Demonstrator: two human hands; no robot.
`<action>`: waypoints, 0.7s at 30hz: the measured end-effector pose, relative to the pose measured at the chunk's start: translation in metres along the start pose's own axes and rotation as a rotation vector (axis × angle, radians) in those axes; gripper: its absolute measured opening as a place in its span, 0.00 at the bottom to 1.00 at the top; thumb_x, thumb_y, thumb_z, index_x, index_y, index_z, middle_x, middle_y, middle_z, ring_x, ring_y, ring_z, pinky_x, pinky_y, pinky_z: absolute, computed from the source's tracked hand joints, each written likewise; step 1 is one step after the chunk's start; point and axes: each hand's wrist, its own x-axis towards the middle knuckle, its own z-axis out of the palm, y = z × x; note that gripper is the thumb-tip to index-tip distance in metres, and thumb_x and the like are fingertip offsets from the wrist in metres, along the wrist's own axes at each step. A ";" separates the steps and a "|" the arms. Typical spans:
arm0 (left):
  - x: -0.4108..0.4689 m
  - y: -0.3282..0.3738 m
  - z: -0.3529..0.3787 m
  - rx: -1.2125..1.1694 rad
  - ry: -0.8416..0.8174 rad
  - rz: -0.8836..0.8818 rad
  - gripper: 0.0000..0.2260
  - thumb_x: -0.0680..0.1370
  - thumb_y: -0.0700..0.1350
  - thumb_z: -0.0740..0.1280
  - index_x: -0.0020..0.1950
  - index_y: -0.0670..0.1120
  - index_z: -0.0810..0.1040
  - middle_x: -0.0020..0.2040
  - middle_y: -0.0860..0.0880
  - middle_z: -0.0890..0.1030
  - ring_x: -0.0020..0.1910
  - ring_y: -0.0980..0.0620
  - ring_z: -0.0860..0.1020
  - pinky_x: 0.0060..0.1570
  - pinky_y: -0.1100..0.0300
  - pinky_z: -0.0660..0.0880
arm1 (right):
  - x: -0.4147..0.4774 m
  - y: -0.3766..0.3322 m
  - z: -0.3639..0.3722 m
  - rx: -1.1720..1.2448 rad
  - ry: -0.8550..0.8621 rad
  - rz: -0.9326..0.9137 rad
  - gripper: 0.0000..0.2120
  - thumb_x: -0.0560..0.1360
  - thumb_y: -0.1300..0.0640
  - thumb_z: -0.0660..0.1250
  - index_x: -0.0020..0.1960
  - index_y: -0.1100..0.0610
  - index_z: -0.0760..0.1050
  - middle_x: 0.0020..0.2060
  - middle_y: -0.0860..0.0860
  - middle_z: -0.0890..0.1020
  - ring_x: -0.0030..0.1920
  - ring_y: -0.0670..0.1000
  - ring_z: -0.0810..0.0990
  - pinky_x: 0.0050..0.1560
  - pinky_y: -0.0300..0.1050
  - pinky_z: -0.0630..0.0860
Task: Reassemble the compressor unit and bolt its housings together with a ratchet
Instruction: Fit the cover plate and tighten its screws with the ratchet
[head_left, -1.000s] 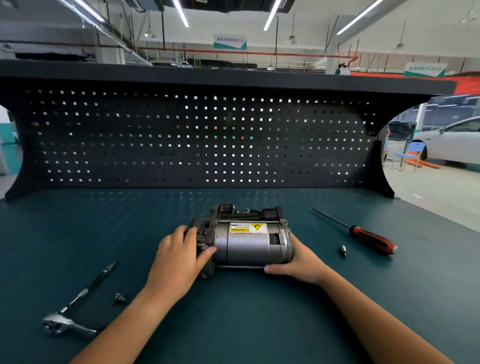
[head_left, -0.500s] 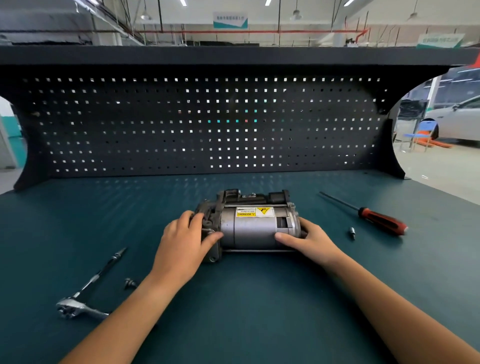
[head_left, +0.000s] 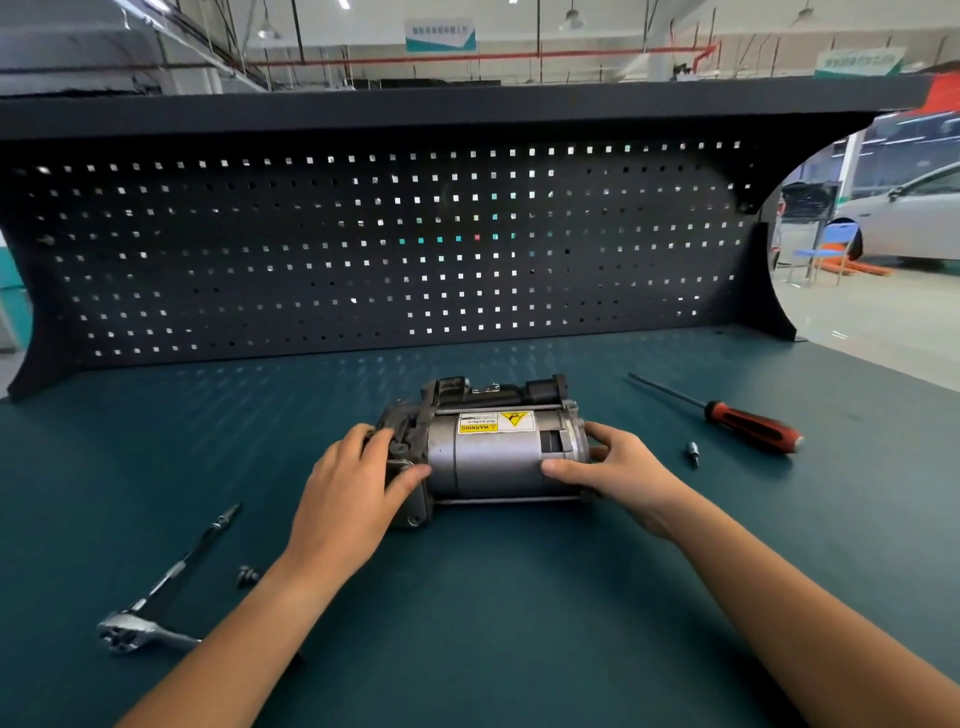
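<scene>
Both hands on the compressor (head_left: 493, 457): left hand (head_left: 353, 488) grips its dark housing end, thumb across the front, as 1 s ago. Right hand (head_left: 618, 467) now wraps the motor end, thumb up on the barrel; earlier it sat lower. Unit lies on its side mid-bench (head_left: 519, 623). Ratchet (head_left: 156, 597) and bolt (head_left: 248, 574) to the left, screwdriver (head_left: 737, 421) to the right

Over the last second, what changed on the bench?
The right hand re-gripped the compressor: it rose from low at the right end, and its thumb now lies on the motor can's front, fingers round the end cap. The left hand stays on the left housing. Compressor, ratchet, loose bolt, screwdriver and bit have not moved.
</scene>
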 end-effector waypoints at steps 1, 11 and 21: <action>0.000 -0.001 0.000 -0.015 -0.008 -0.002 0.28 0.78 0.59 0.56 0.71 0.43 0.65 0.69 0.47 0.67 0.68 0.47 0.66 0.64 0.55 0.64 | -0.001 -0.002 -0.005 -0.008 -0.062 0.031 0.23 0.67 0.61 0.76 0.58 0.50 0.73 0.51 0.49 0.83 0.50 0.45 0.81 0.50 0.38 0.75; -0.001 0.000 0.004 -0.104 0.007 -0.047 0.25 0.79 0.55 0.58 0.71 0.41 0.67 0.70 0.44 0.67 0.68 0.42 0.64 0.65 0.50 0.64 | 0.002 0.001 -0.019 0.389 -0.100 0.305 0.20 0.78 0.41 0.56 0.58 0.55 0.74 0.50 0.53 0.81 0.47 0.53 0.80 0.50 0.45 0.76; 0.007 -0.011 0.013 -0.015 0.027 -0.017 0.23 0.80 0.54 0.54 0.71 0.44 0.66 0.70 0.44 0.65 0.70 0.43 0.61 0.68 0.40 0.54 | -0.007 -0.008 -0.015 -0.016 0.045 0.385 0.34 0.77 0.34 0.48 0.50 0.64 0.75 0.38 0.58 0.81 0.28 0.52 0.80 0.28 0.37 0.75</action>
